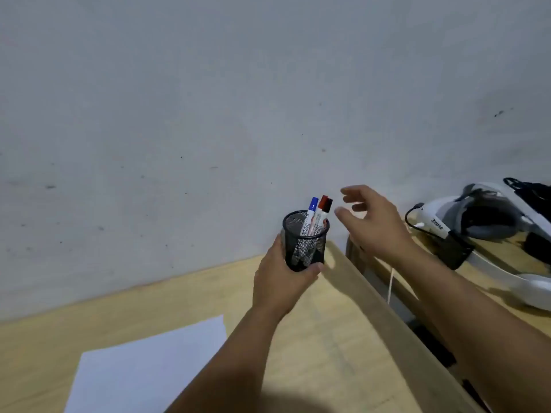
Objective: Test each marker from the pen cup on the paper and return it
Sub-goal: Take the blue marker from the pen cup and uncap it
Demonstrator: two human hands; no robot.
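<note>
Left grip (283, 281) around the mesh pen cup (304, 242) of markers (317, 216), right grip (372, 222) released just beside it

Pen cup (304, 248): black wire mesh, looks metal, see-through weave. Markers (316, 217): smooth white plastic barrels, glossy blue, red and black caps. Paper (149, 371): plain white sheet, matt, flat. Table (328, 338): pale wood with fine grain, smooth, slight sheen. Wall (208, 99): matt grey-white, scuffed, speckled with dark marks. Headset (483, 225): glossy white plastic, black padding.
</note>
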